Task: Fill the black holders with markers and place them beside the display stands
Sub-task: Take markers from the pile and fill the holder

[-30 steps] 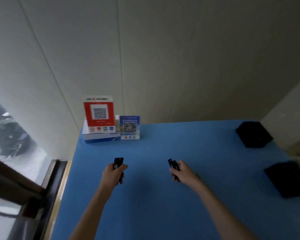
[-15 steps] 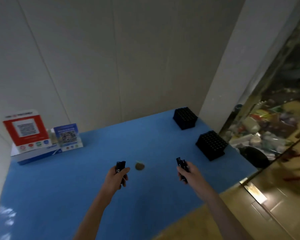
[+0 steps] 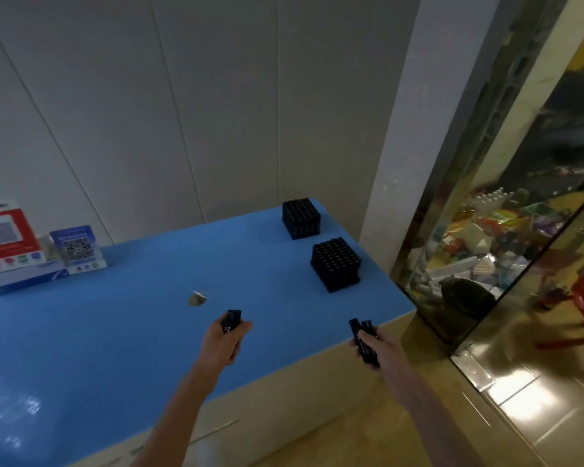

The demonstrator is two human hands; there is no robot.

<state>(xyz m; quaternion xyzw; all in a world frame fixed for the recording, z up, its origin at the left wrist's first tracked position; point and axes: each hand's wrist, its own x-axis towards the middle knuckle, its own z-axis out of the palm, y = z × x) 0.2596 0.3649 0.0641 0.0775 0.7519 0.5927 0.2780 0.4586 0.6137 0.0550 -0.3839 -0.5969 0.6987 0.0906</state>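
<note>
The red stand (image 3: 4, 235) is cut off at the left edge, and a small object (image 3: 196, 299) on the blue surface (image 3: 115, 332) is too blurred to name. Left hand (image 3: 221, 343) grips markers (image 3: 231, 321), fingers curled; right hand (image 3: 373, 345) grips more markers (image 3: 361, 332). Two holders (image 3: 300, 218) (image 3: 336, 263) sit near the surface's right end, well apart from the blue stand (image 3: 76, 246). Reflective glass (image 3: 520, 230) fills the right.

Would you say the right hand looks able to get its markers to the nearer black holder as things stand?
Probably yes: the right hand grips its markers, and only bare blue table lies between it and the nearer black holder. Whether the holder has free slots is unclear.
</note>
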